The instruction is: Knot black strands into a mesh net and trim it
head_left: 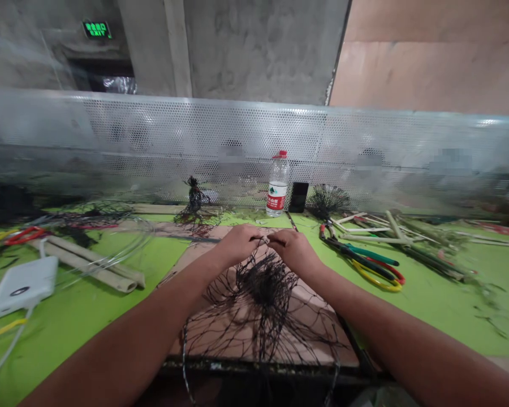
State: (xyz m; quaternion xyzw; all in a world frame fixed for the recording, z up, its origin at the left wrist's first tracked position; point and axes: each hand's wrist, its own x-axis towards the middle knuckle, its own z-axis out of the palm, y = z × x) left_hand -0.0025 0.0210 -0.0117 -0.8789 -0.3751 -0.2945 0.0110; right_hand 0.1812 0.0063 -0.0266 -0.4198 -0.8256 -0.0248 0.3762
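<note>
A bundle of thin black wires [261, 294] fans out over a brown board [314, 316] at the middle of the green table. My left hand [240, 243] and my right hand [290, 249] meet at the far end of the bundle, knuckles up. Both are closed, pinching the wire strands between the fingertips. The fingertips themselves are mostly hidden behind the knuckles.
A water bottle [277, 183] and a dark box [299, 196] stand by the perforated metal screen [152, 135]. Pliers and cutters [365, 260] lie right of my hands. A white power bank [23, 285], tubes [89, 263] and red-handled scissors [25, 234] lie at the left.
</note>
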